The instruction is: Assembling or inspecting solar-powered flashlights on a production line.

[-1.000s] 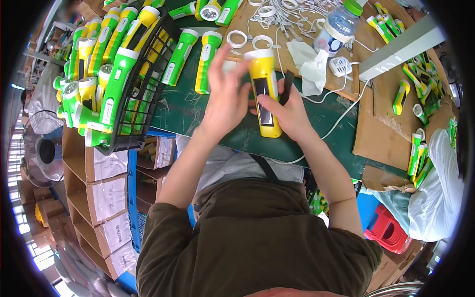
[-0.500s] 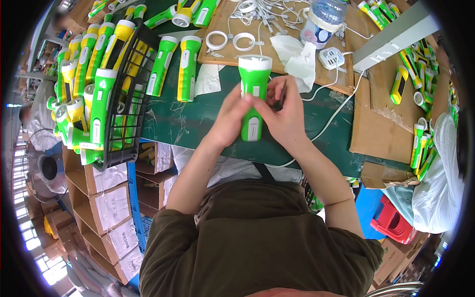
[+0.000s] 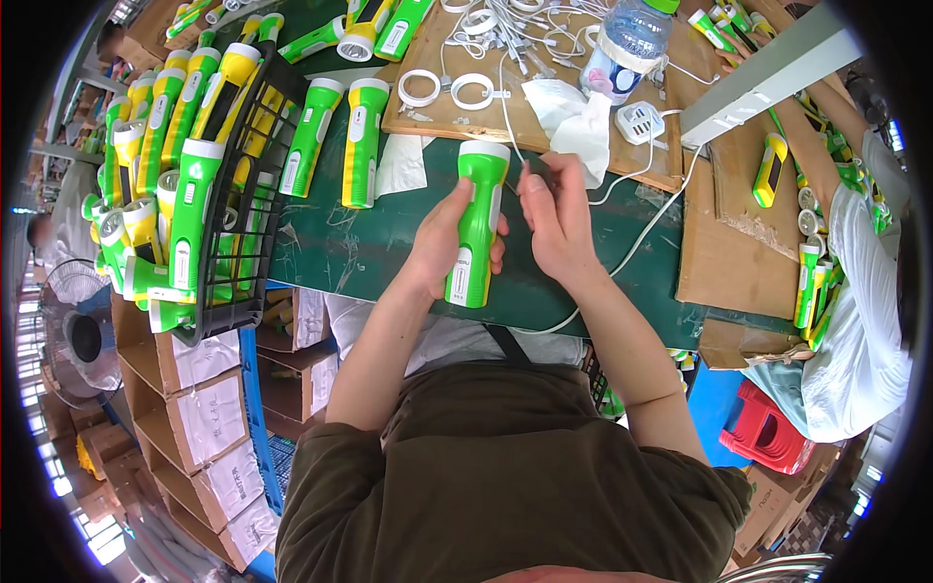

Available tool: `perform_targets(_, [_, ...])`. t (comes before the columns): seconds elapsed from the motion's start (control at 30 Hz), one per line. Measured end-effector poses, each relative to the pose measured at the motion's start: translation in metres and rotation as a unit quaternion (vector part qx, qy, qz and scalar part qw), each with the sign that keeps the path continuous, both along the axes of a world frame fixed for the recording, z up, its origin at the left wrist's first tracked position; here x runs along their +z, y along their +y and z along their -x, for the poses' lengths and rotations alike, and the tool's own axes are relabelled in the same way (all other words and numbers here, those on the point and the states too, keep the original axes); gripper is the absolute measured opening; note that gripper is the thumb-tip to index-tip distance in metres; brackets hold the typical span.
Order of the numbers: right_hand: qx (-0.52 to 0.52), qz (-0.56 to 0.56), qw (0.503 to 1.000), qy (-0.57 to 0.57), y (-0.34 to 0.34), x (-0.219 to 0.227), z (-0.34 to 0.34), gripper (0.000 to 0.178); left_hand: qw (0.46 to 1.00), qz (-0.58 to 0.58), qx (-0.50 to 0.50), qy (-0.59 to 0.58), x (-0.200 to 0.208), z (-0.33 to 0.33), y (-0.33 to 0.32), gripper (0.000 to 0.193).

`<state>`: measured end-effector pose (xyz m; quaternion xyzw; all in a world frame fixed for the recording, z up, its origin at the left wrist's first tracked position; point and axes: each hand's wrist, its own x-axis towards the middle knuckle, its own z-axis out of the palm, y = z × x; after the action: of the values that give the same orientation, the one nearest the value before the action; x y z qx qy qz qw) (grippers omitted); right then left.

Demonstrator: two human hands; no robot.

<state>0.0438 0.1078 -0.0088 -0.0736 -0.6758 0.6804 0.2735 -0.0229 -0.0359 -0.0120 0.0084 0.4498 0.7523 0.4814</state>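
My left hand (image 3: pixel 439 238) is wrapped round a green flashlight (image 3: pixel 475 233) with a white head. The flashlight stands nearly upright in the view, its head toward the far side and its side turned partly to the right. Just right of it, my right hand (image 3: pixel 561 225) pinches the end of a thin white cable (image 3: pixel 508 119) between thumb and fingers. That cable runs back to a tangle of white cables (image 3: pixel 501 44) on a wooden board. Cable tip and flashlight are apart. Two more flashlights, one green (image 3: pixel 311 138) and one yellow-green (image 3: pixel 364 146), lie at the left.
A black basket (image 3: pixel 255 223) full of flashlights stands at the left. On the board (image 3: pixel 437 119) are white rings, crumpled tissue (image 3: pixel 583 136), a water bottle (image 3: pixel 627 49) and a white charger block (image 3: pixel 639 123). A grey post (image 3: pixel 768 73) rises at right; a co-worker's arms (image 3: pixel 812 146) reach in beyond it.
My right hand has left the flashlight and now grips a cable end. The flashlight has turned and come slightly nearer in my left hand. A co-worker's arms have reached in at right.
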Motion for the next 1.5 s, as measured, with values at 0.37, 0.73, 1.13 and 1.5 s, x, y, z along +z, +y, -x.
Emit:
perform_targets(0.37, [0.131,-0.353,0.921,-0.103,0.022,0.024,-0.006,0.017,0.981,-0.021,0.115,0.154,-0.014,-0.004,0.007,0.030])
perform_targets(0.73, [0.169,-0.385,0.906,-0.050,0.020,0.024,-0.005,0.015,0.963,0.010,0.093,0.252,-0.021,-0.002,0.002,0.033])
perform_targets(1.13, [0.279,-0.341,0.885,-0.149,0.024,0.033,-0.013,0.015,0.954,0.003,0.089,0.285,-0.018,-0.011,0.003,0.033])
perform_targets(1.5, [0.432,-0.187,0.878,-0.089,0.032,0.041,-0.013,0.017,0.973,-0.037,0.113,0.196,-0.016,-0.011,0.005,0.033])
